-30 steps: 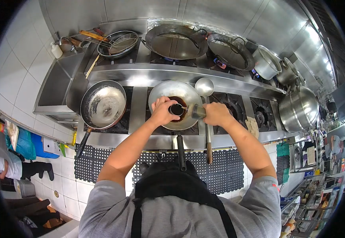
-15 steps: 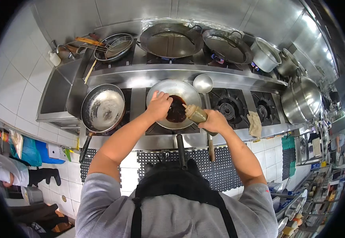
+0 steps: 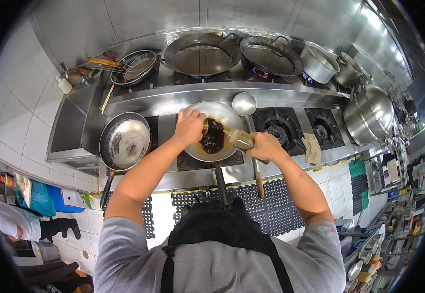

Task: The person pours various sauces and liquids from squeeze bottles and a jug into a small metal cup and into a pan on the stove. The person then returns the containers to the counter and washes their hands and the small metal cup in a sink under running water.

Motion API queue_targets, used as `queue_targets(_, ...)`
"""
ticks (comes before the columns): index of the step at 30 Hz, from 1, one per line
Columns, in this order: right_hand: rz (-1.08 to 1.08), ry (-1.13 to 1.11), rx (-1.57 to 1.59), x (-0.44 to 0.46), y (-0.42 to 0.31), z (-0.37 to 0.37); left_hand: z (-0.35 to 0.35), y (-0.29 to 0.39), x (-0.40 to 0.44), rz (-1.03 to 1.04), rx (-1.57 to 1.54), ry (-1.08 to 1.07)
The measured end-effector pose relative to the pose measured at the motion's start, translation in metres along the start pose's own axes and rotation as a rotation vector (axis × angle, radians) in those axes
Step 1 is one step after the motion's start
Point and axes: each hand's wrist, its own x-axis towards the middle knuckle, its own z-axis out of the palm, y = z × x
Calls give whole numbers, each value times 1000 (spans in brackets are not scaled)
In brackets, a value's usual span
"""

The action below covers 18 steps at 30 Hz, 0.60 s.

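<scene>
Head view: where's the bottle (image 3: 243, 140)?
Over the pan's (image 3: 228, 116) right rim, in the right hand's (image 3: 265, 147) grip.
Left hand (image 3: 189, 128)?
Its grip holds a small cup (image 3: 205, 126) over the pan's left part.

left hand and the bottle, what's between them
In the head view, seen from above, the small cup held by the left hand comes first, then dark liquid pooled in the pan, up to the bottle.

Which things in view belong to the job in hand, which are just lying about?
In use:
- middle pan, dark liquid inside
- bottle, right hand
- small container, left hand

Apparently lying about:
- leftmost pan
- ladle
- cloth
</scene>
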Motion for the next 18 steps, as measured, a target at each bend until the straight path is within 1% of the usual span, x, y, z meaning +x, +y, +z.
queue_targets(2,-3,-10,-28,1,-1,-3,5,4,-9,-432,-514,-229)
queue_targets(3,-26,-15,-58,1,-3,-5,16,8,-15,-431,-516,-226)
queue_targets(5,-52,-25,-93,3,-8,-10,43,16,-31,-530,-721,-199)
queue_targets(10,-102,-111,-324,17,-15,-13,41,40,-41,-505,-747,-180)
queue_targets(14,-143,-133,-408,23,-28,-18,45,46,-43,-471,-731,-142)
queue_targets(16,-161,-163,-487,28,-32,-19,44,48,-44,-442,-734,-75)
queue_targets(18,-164,-189,-533,33,-37,-21,41,47,-44,-441,-733,-72)
